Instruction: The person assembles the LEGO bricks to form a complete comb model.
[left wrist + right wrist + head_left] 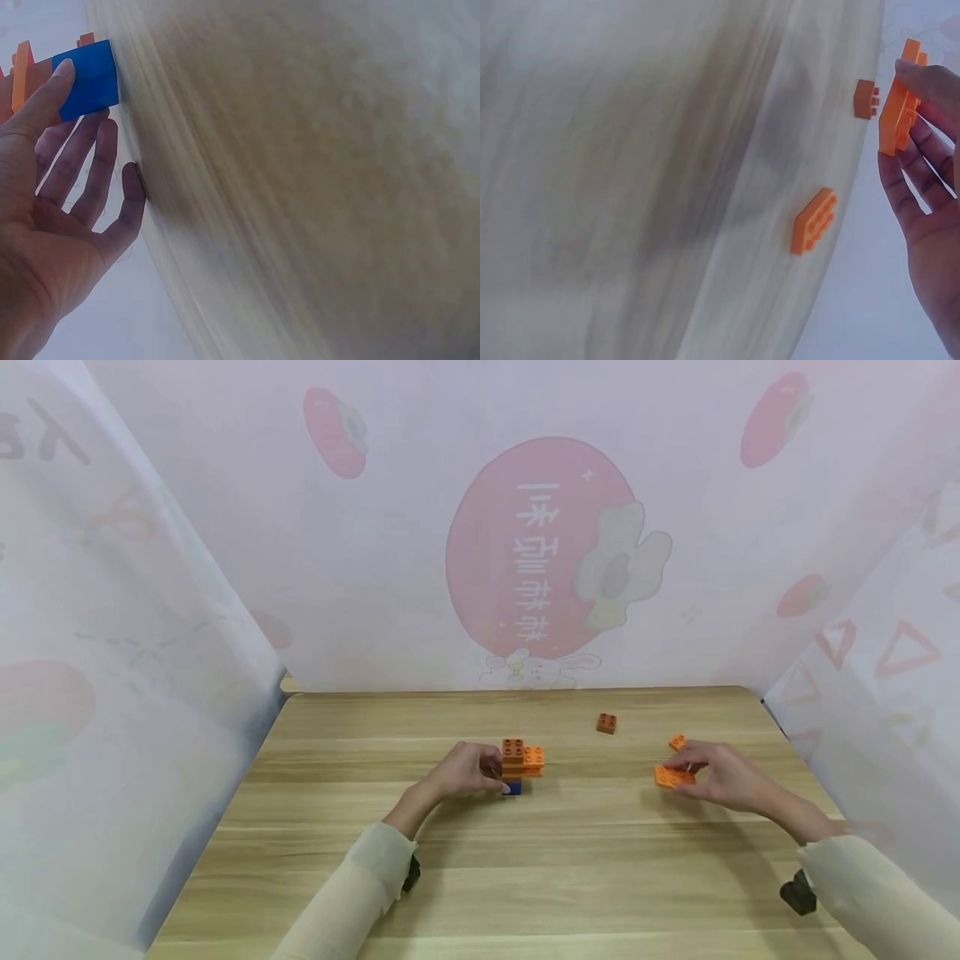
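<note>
My left hand [465,768] grips a small stack of toy building bricks [513,752], brown on top, orange in the middle and jutting out to the right. At its bottom is a blue brick [91,79], with the thumb lying across its side in the left wrist view. Whether the stack touches the table I cannot tell. Farther right, my right hand [723,774] pinches a flat orange brick [898,112] between thumb and fingers, raised off the table, its studs facing the palm side.
Another flat orange brick [814,223] lies on the wooden table [570,877], just beyond the right hand. A brown brick [607,723] sits near the back, between the two hands. Pale printed cloth [390,568] hangs behind the table and along both sides.
</note>
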### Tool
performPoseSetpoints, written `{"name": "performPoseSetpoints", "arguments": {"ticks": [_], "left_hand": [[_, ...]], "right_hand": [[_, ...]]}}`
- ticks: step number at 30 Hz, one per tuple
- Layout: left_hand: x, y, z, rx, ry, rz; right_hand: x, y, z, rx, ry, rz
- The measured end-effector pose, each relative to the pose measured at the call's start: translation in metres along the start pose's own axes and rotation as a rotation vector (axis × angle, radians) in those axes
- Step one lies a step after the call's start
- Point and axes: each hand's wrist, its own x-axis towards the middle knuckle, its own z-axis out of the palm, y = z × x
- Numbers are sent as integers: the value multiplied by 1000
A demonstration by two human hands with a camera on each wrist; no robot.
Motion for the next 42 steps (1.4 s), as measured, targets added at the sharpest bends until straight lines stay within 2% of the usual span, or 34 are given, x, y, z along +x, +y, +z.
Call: {"name": "performPoseSetpoints", "arguments": {"ticks": [5,14,29,35,42], "left_hand": [[0,-2,0,6,2,-2],[0,-1,1,1,-1,-5],[1,-1,0,-11,3,-6],[1,-2,0,1,0,-10],[1,-2,0,-2,-4,-2]], "right_hand": [[13,-9,1,1,11,-29],[34,-24,5,102,7,-91],[70,-49,13,143,38,-183],[87,-60,14,123,38,-215],[106,-74,16,143,36,-290]]}}
